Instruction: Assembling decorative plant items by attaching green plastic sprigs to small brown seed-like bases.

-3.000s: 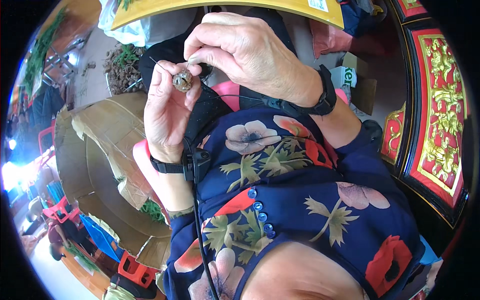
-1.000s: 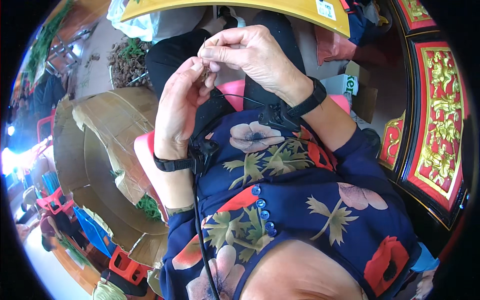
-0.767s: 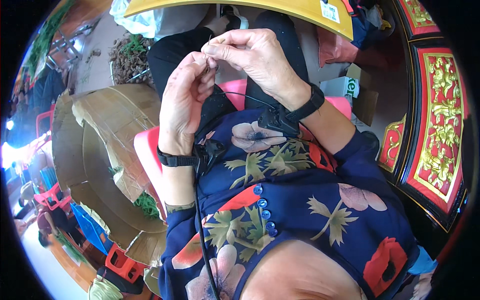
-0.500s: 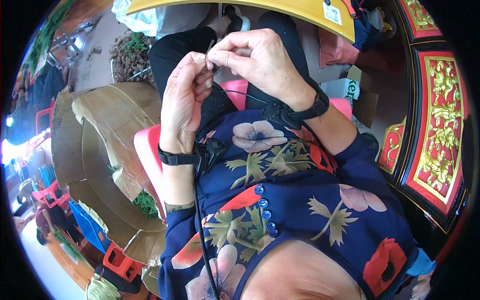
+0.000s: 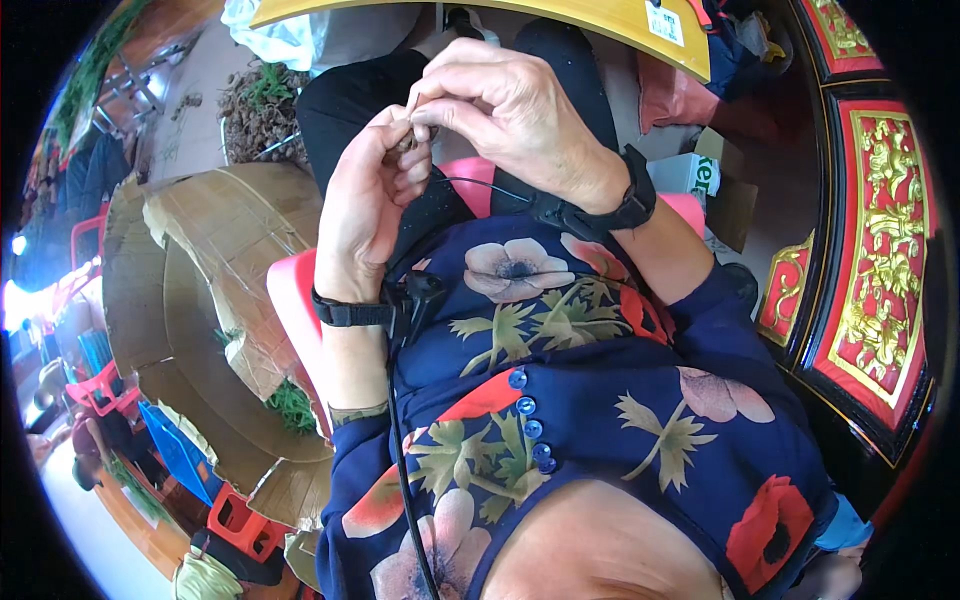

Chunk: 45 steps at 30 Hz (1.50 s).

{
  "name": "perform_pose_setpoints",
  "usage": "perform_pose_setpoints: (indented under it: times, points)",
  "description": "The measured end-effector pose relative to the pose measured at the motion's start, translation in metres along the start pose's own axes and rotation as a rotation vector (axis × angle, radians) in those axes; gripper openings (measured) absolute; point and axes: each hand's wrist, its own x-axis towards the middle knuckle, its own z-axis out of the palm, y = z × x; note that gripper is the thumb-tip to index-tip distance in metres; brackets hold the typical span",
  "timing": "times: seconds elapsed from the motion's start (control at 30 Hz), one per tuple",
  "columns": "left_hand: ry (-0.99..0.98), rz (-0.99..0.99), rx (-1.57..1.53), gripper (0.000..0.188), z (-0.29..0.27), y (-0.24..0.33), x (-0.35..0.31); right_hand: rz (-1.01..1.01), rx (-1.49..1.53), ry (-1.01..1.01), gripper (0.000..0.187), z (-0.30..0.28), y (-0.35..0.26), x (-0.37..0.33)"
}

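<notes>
My left hand [image 5: 365, 190] is closed, with thumb and fingertips pinched together above my lap. Between its curled fingers shows a bit of a small, thin brown stem-like piece [image 5: 406, 143]; most of it is hidden. My right hand [image 5: 510, 105] reaches over from the right, thumb and forefinger pinching right at the left fingertips. Both sets of fingertips meet on the same piece, whose exact kind I cannot make out. Each wrist wears a black strap.
A torn cardboard box [image 5: 190, 320] stands at my left with green sprigs [image 5: 290, 408] inside. Beyond it, a basket holds brown clumps [image 5: 262, 115]. A yellow tabletop [image 5: 560, 12] spans the far side. Red and gold carved panels [image 5: 880, 250] rise at right. A pink stool [image 5: 295, 300] is under me.
The right hand has shifted slightly left and its fingers have curled over the left fingertips. The thin brown end that stuck up between the hands is now mostly covered.
</notes>
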Motion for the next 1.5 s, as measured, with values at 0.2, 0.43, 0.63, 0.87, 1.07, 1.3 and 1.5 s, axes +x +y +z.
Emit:
perform_pose_setpoints:
  times: [0.2,0.43,0.63,0.87,1.07,1.3,1.5]
  points:
    - [-0.044,-0.073,0.000,0.016,0.003,0.007,-0.007,-0.178,0.052,-0.002,0.007,-0.006,0.013,0.007]
    - [-0.126,-0.118,0.017,0.018,-0.005,0.008,-0.007,-0.355,-0.029,-0.150,0.013,-0.008,0.026,0.008]
    - [-0.016,-0.018,0.184,0.013,-0.003,0.004,-0.005,-0.346,-0.232,-0.077,0.014,-0.005,0.022,0.002]
    - [0.352,0.595,1.268,0.011,0.020,-0.012,-0.001,0.036,-0.375,0.021,0.013,0.005,0.006,-0.009]
    - [0.265,0.439,0.916,0.016,0.012,-0.002,-0.002,0.227,0.052,-0.092,0.018,-0.011,0.016,0.005]
    - [0.084,0.130,0.409,0.019,0.010,0.010,-0.006,-0.255,0.036,-0.109,0.017,-0.025,0.020,0.010]
    - [-0.024,0.040,0.249,0.019,0.012,0.009,-0.012,-0.309,0.008,-0.148,0.016,-0.033,0.012,0.007]
